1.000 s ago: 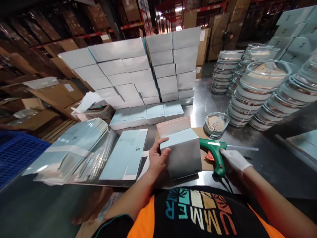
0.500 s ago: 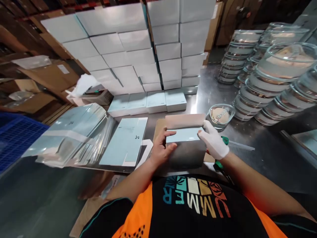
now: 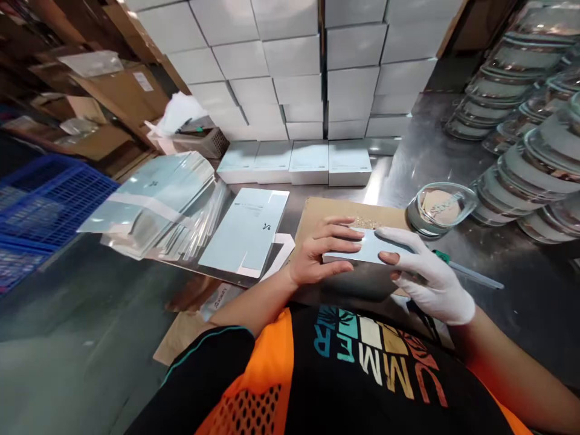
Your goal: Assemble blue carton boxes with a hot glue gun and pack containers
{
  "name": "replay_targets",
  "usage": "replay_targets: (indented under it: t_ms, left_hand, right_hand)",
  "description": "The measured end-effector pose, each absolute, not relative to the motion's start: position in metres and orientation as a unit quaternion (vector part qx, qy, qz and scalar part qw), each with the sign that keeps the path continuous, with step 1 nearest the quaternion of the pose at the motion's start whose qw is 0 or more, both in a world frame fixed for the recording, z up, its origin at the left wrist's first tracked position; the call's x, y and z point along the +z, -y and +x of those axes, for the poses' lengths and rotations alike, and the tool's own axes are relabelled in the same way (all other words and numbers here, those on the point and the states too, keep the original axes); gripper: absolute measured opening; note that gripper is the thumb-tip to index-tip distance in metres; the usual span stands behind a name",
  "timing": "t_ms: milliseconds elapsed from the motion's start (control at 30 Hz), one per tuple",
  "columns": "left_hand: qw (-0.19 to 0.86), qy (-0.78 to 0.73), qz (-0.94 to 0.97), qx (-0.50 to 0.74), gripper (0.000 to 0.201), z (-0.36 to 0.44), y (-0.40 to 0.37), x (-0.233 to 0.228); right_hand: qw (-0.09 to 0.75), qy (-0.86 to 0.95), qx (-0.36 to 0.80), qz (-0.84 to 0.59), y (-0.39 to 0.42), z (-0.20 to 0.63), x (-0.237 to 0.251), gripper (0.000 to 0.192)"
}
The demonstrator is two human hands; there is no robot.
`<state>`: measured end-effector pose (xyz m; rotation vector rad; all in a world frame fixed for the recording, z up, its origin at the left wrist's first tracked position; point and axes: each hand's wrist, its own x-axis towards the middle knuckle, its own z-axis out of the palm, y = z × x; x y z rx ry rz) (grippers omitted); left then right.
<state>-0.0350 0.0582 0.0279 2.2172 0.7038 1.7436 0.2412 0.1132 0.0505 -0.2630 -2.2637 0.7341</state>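
Pale-blue cardboard box (image 3: 368, 246) lies partly covered by bare left hand (image 3: 319, 251) and white-gloved right hand (image 3: 428, 275), fingers spread; whether they grip, I can't tell.

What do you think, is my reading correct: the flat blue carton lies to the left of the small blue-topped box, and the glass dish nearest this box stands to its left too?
Not quite: the head view shows the glass dish to the right of the blue-topped box. The flat blue carton does lie to its left.
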Motion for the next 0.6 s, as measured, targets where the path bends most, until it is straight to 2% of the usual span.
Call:
replay_targets:
  t_ms: [167, 300, 333, 433, 467, 533, 600]
  left_hand:
    - [0.107, -0.235, 0.76, 0.597, 0.034, -0.034, -0.057, 0.027]
    - [0.097, -0.236, 0.783, 0.568, 0.037, -0.038, -0.055, 0.031]
    - [0.099, -0.236, 0.789, 0.558, 0.039, -0.04, -0.054, 0.032]
    - [0.102, -0.254, 0.802, 0.531, 0.052, -0.044, -0.051, 0.03]
    - [0.105, -0.269, 0.799, 0.527, 0.061, -0.046, -0.049, 0.029]
    - [0.12, -0.299, 0.779, 0.538, 0.079, -0.051, -0.045, 0.03]
    - [0.152, -0.302, 0.751, 0.566, 0.082, -0.055, -0.039, 0.038]
  right_hand:
    - [0.373, 0.876, 0.29, -0.095, -0.115, 0.24, 0.054, 0.053]
    - [0.378, 0.868, 0.296, -0.129, -0.109, 0.244, 0.038, 0.061]
    - [0.379, 0.859, 0.303, -0.164, -0.106, 0.245, 0.03, 0.07]
    - [0.352, 0.815, 0.355, -0.294, -0.094, 0.242, 0.005, 0.112]
    - [0.332, 0.798, 0.38, -0.328, -0.092, 0.241, -0.001, 0.114]
    - [0.31, 0.767, 0.418, -0.376, -0.095, 0.24, -0.002, 0.097]
    - [0.346, 0.727, 0.414, -0.424, -0.115, 0.243, 0.009, 0.08]
